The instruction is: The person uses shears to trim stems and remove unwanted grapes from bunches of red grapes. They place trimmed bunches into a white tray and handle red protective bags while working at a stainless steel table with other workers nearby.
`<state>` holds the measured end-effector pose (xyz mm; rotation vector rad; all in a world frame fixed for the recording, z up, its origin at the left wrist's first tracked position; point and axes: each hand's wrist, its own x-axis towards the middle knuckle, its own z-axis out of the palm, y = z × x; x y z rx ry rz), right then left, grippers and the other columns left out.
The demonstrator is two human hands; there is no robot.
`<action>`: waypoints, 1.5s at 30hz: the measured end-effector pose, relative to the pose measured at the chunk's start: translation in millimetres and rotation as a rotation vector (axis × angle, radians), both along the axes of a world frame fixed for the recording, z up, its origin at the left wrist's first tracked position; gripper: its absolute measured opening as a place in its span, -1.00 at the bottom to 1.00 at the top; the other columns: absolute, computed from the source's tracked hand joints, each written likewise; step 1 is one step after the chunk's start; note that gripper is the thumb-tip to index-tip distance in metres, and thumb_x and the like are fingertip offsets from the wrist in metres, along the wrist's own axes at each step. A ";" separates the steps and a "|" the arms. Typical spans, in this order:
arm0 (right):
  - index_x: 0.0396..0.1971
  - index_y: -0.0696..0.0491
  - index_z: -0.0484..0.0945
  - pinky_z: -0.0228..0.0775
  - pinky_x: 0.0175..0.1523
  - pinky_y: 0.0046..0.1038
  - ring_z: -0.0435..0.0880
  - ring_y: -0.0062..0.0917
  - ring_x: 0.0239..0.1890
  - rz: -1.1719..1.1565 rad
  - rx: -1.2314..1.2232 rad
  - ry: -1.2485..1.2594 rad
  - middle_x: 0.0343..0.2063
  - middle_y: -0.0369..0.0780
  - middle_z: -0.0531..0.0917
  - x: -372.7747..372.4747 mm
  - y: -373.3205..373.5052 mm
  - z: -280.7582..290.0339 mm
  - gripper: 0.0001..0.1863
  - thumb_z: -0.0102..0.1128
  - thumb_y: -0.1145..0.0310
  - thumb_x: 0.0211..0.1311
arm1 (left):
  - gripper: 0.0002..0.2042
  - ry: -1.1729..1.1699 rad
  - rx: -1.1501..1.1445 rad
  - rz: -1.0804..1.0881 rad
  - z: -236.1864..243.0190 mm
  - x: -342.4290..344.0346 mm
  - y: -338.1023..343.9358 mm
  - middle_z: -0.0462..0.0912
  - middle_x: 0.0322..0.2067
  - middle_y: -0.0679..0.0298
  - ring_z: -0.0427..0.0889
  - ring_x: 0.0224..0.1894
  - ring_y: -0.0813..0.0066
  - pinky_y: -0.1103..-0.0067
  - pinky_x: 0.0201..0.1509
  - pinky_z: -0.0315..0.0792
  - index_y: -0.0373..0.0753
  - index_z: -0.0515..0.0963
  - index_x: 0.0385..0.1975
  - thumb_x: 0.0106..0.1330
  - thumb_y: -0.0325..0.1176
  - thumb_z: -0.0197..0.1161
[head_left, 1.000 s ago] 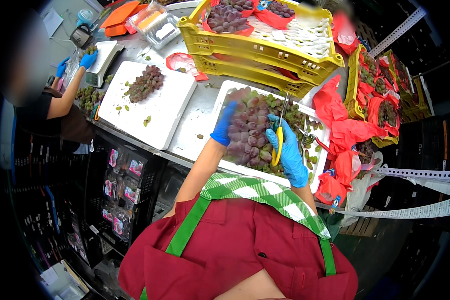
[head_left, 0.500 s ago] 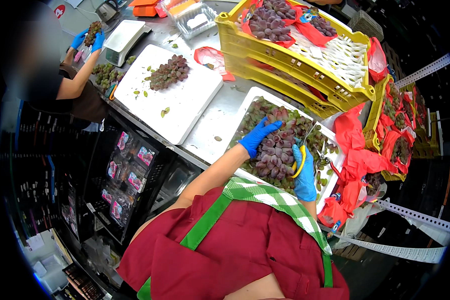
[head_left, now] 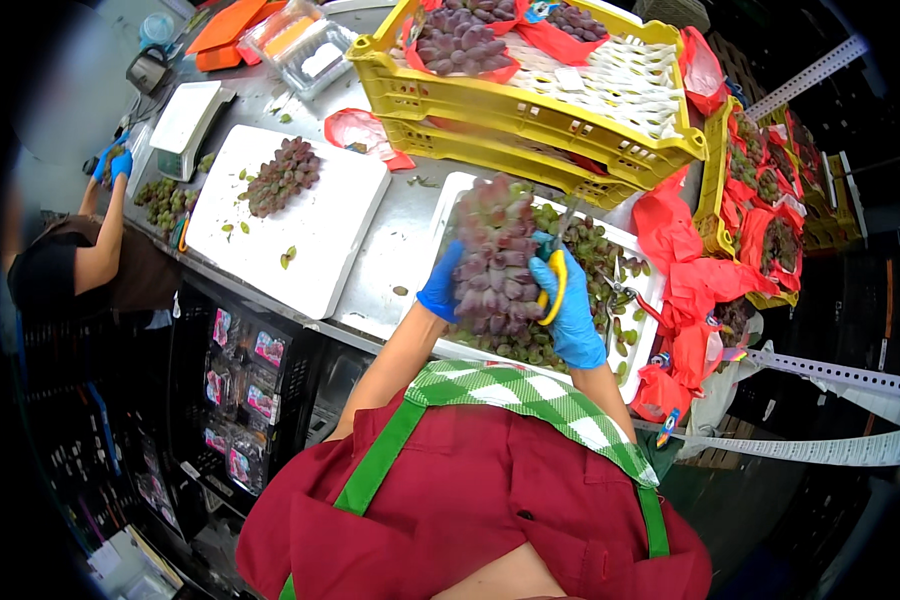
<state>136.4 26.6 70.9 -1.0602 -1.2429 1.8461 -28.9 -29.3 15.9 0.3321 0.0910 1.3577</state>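
A large bunch of dusky purple grapes (head_left: 497, 262) is lifted in front of me, gripped from its left side by my blue-gloved left hand (head_left: 441, 288). My right hand (head_left: 574, 318), also gloved in blue, is closed on yellow-handled scissors (head_left: 556, 284) at the bunch's right edge. The blades point up and away, partly blurred. Beneath both hands lies a white tray (head_left: 454, 188) holding loose green and reddish grapes (head_left: 592, 245). Inside its right side rests a pair of red-handled snips (head_left: 642, 302). The left fingers are mostly hidden behind the bunch.
Beyond the tray stand stacked yellow crates (head_left: 530, 115) with wrapped grapes. Red wrapping (head_left: 705, 300) heaps on the right. A white board (head_left: 320, 235) with another grape bunch (head_left: 282, 178) lies left, near a scale (head_left: 192, 118). A co-worker (head_left: 95, 255) stands far left.
The bunch has been raised off the tray and turned more upright. My left hand has moved from its top to its left side. The view has shifted, and the co-worker's hands are lower.
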 end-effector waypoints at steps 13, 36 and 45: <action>-0.02 0.11 0.36 0.36 -0.07 -0.61 0.47 -0.66 -0.22 0.029 0.772 -0.252 -0.20 -0.25 0.52 -8.2 26.2 68.1 -0.48 0.27 0.57 -0.07 | -0.18 0.291 -0.144 0.084 -39.4 -12.1 7.5 0.21 0.15 0.19 0.31 0.13 0.33 0.42 0.17 0.26 -0.16 -0.05 0.24 -0.01 -0.17 0.27; -0.05 0.13 0.35 0.42 -0.09 -0.58 0.53 -0.61 -0.21 0.035 0.273 0.156 -0.18 -0.24 0.52 -24.0 19.0 89.5 -0.51 0.23 0.63 -0.07 | -0.35 0.378 0.054 0.127 16.5 -11.6 12.8 0.19 0.16 0.11 0.33 0.10 0.28 0.43 0.08 0.37 -0.20 0.00 0.22 0.11 -0.42 0.10; -0.06 0.15 0.35 0.36 -0.13 -0.66 0.51 -0.64 -0.29 -0.036 0.372 0.050 -0.32 -0.25 0.53 -25.6 27.5 85.9 -0.57 0.18 0.60 0.01 | -0.42 0.466 -0.016 0.170 17.6 -9.0 16.9 0.18 0.16 0.10 0.35 0.08 0.26 0.42 0.08 0.37 -0.22 -0.01 0.22 0.20 -0.38 0.02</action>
